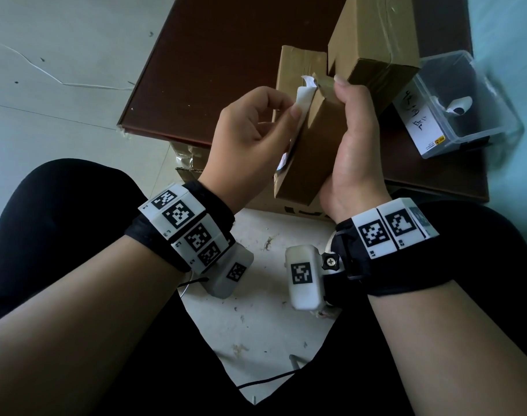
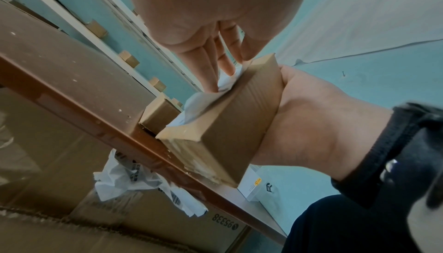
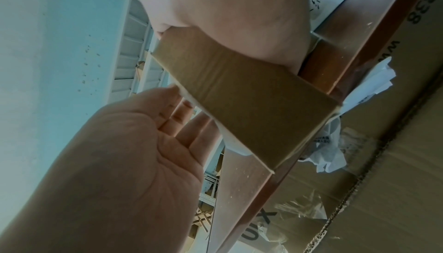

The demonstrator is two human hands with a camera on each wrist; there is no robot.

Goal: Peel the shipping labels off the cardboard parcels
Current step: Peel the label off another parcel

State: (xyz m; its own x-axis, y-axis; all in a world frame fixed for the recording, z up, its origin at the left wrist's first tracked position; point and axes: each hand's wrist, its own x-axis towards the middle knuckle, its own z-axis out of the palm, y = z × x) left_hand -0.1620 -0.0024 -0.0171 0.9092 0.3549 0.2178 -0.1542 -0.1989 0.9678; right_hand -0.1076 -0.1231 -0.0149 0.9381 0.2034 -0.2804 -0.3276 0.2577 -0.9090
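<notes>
A small brown cardboard parcel (image 1: 308, 145) is gripped at centre frame in the head view by the right hand (image 1: 353, 139), palm against its right face and thumb laid along the upper edge. A white paper shipping label (image 1: 302, 99), partly lifted from the parcel's left face, is pinched between thumb and fingers of the left hand (image 1: 250, 136). In the left wrist view the fingertips (image 2: 212, 84) are seen pressed on the crumpled label (image 2: 203, 101) at the parcel's long top edge; the lower end of the label remains stuck. The parcel is held tilted, clear of the dark brown tabletop (image 1: 214, 64) in the upper half of the frame, its lower corner above the table's near edge. Both wrists are raised over the lap, camera bands on each.

Just behind the parcel two more cardboard boxes (image 1: 373, 43) stand on the table, close to the right thumb. A clear plastic bin (image 1: 472, 94) sits at the upper right, apart from the hands. Below the table edge, crumpled white labels (image 2: 134, 181) lie on a large cardboard carton (image 2: 72, 228). Open floor is seen at the left.
</notes>
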